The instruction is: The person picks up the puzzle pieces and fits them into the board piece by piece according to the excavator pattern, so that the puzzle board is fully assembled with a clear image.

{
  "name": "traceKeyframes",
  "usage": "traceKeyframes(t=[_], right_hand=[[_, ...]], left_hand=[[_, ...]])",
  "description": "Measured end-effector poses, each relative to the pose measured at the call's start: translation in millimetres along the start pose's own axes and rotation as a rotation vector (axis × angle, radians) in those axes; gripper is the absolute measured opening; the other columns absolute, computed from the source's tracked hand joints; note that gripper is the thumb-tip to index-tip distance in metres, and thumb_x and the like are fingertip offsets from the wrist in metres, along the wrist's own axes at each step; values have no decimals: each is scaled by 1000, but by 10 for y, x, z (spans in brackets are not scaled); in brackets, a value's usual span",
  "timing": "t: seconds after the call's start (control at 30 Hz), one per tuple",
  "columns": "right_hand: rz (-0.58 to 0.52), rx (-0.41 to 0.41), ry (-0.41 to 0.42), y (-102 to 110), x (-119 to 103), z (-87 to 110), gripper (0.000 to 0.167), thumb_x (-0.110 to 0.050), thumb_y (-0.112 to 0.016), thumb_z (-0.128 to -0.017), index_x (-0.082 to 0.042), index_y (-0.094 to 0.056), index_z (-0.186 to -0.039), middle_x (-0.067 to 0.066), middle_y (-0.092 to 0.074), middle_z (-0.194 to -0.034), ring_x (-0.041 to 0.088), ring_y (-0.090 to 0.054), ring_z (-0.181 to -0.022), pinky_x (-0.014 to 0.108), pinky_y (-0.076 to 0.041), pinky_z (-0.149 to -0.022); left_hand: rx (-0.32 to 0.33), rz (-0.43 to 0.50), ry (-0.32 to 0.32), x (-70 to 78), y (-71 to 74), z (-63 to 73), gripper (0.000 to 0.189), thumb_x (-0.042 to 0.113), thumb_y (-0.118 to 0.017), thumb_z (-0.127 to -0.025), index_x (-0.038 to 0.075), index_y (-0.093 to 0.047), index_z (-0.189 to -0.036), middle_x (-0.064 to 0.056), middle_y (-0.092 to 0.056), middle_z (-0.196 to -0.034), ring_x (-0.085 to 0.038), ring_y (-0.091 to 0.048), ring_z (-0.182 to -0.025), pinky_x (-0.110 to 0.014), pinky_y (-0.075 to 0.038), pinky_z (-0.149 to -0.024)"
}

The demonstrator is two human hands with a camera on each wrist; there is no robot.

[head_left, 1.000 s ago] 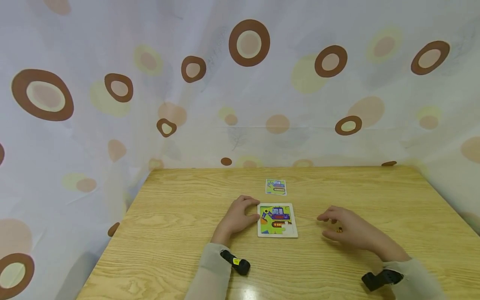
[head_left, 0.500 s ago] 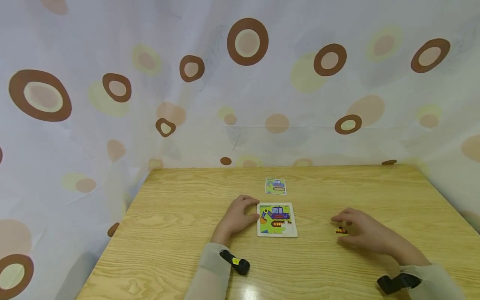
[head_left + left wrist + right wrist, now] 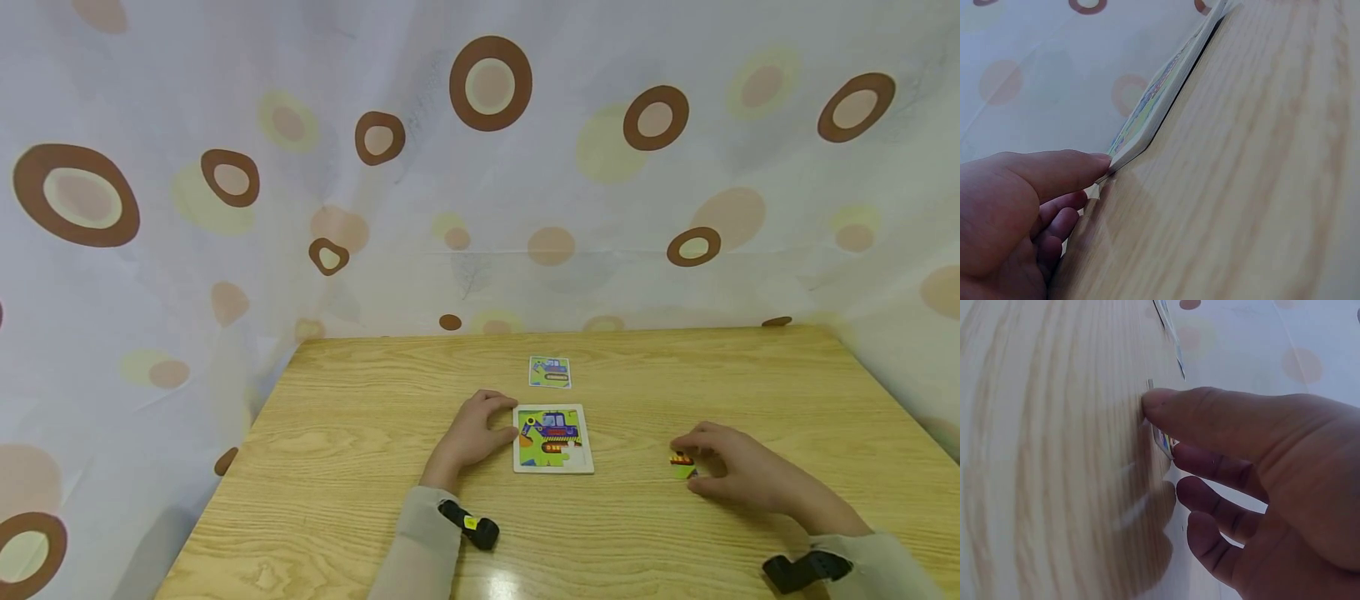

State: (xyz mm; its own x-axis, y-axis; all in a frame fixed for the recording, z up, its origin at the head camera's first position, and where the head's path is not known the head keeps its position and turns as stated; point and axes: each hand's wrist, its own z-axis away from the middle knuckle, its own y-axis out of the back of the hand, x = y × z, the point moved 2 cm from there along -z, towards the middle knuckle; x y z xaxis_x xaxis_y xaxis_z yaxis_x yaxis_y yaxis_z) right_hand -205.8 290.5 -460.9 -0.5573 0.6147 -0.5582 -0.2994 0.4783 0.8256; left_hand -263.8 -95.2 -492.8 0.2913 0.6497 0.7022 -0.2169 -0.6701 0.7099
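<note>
A square jigsaw puzzle board (image 3: pixel 552 471) with a white rim and a purple digger picture lies flat on the table; a pale gap shows at its lower right. My left hand (image 3: pixel 472 431) rests at the board's left side, index fingertip by the upper corner and thumb on the edge. In the left wrist view the thumb (image 3: pixel 1082 170) touches the rim, other fingers loosely bent. To the right of the board, my right hand (image 3: pixel 742 468) pinches a puzzle piece (image 3: pixel 682 467), green with a red and yellow strip, between thumb and fingers, close to the tabletop.
A small picture card (image 3: pixel 550 372) with the same digger lies behind the board. The wooden table (image 3: pixel 337 467) ends at a patterned curtain (image 3: pixel 555 167) at the back and sides. Each wrist wears a black strapped camera.
My right hand has moved to the right and round the puzzle piece; the piece now shows more of its green face between the fingers. The left hand and board have stayed in place.
</note>
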Motion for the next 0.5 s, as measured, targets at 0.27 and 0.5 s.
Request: traceKeyframes(t=[0.27,0.5], right_hand=[[-49,12,31,-68,4,-18,39,-21,-74,-90,-1,-64,-122,-5,-62,-105,7,-60,-92,27,-53,-75],[-38,67,46,-82,-76,-85,31,-18,-73,-91,-10,-68,-120,-9,-58,-104,6,-56,-90,29,-50,-74]], left_hand=[[3,0,0,-12,-9,-4,42,22,-71,-92,14,-63,-133,-4,-50,-135,-26,-44,-129,-43,-36,-109],[6,0,3,-15,-11,-1,42,24,-71,-93,16,-63,-133,-4,-50,-136,-26,-44,-129,-44,-35,-109]])
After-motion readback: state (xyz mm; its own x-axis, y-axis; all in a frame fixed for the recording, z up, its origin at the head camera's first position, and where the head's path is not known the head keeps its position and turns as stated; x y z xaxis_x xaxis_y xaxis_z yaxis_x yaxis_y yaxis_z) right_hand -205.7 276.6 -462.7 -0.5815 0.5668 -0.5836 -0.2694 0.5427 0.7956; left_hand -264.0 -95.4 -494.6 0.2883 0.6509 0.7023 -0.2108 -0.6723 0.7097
